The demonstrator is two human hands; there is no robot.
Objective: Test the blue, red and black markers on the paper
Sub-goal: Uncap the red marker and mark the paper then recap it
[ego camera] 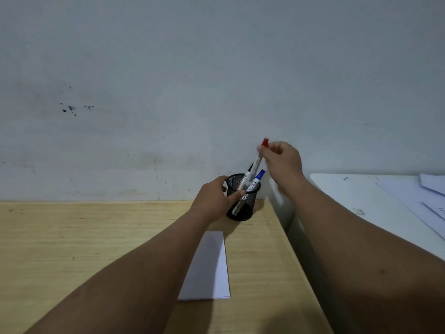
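A black mesh pen cup (243, 209) stands at the back right of the wooden desk (72, 249), near the wall. My left hand (213, 197) grips the cup's left side. My right hand (283, 161) pinches the red marker (258, 159) just below its red cap, with the marker's lower end still inside the cup. The blue marker (256, 180) and the black marker (248, 173) lean in the cup. A white sheet of paper (209, 268) lies on the desk in front of the cup, partly under my left forearm.
The desk's right edge runs diagonally beside a white surface (356, 196) that carries several loose paper sheets (426, 196). A grey, stained wall (168, 92) rises directly behind the desk and the cup.
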